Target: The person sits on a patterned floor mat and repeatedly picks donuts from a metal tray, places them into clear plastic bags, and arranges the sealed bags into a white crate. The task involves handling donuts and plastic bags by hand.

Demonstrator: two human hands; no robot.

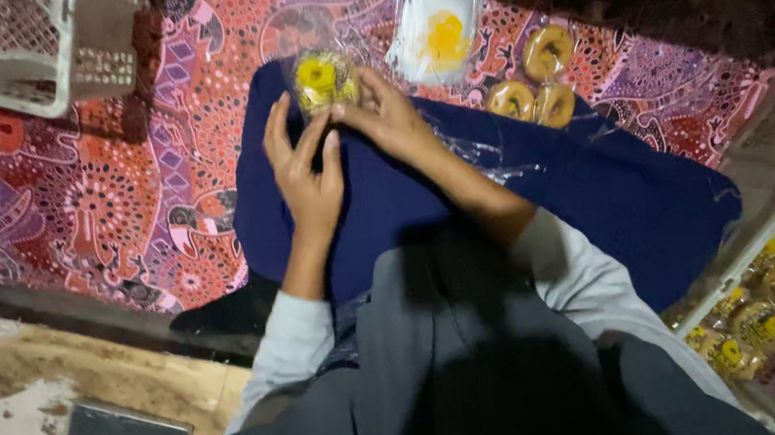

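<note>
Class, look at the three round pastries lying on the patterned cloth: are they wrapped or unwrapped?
Unwrapped, as far as shows: the three pastries lie bare on the patterned cloth, with no yellow label, unlike the bagged one at the person's fingers.

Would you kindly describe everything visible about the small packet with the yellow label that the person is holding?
The packet is a small clear plastic wrap around a round pastry, with a yellow round label on top. It is held above a dark blue cloth; the right hand pinches its lower right edge, while the left hand lies just below, fingertips near it.

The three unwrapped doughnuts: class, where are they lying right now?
The three unwrapped doughnuts lie on the patterned cloth, right of both hands, just below the plastic bag.
</note>
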